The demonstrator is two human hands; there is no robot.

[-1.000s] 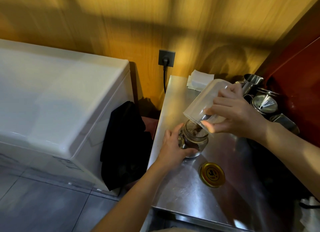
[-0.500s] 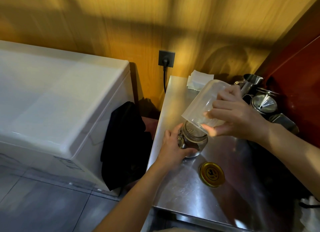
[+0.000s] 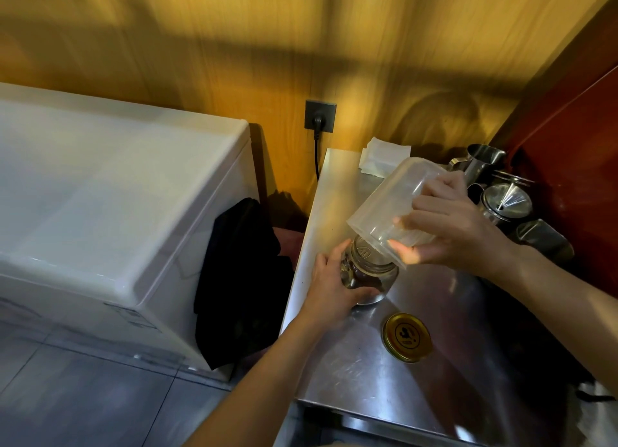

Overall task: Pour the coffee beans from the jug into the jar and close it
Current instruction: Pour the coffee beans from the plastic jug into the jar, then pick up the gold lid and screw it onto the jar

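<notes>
A small glass jar (image 3: 371, 272) stands on the steel counter (image 3: 368, 373), with dark coffee beans in its lower part. My left hand (image 3: 329, 289) grips its left side. My right hand (image 3: 451, 226) holds a clear plastic jug (image 3: 388, 206) tipped steeply, mouth down over the jar's opening. The jug looks empty of beans. The jar's gold lid (image 3: 406, 337) lies flat on the counter just in front of the jar, to its right.
Steel pitchers and a funnel (image 3: 506, 199) crowd the counter's back right corner. Folded white paper (image 3: 384, 157) lies at the back. A white chest freezer (image 3: 100, 212) stands left, with black cloth (image 3: 240, 279) hanging in the gap. A plugged socket (image 3: 320, 116) is on the wooden wall.
The beans seen at the jug's mouth a second ago have dropped into the jar. The jug has tipped slightly further. Both hands stay in place.
</notes>
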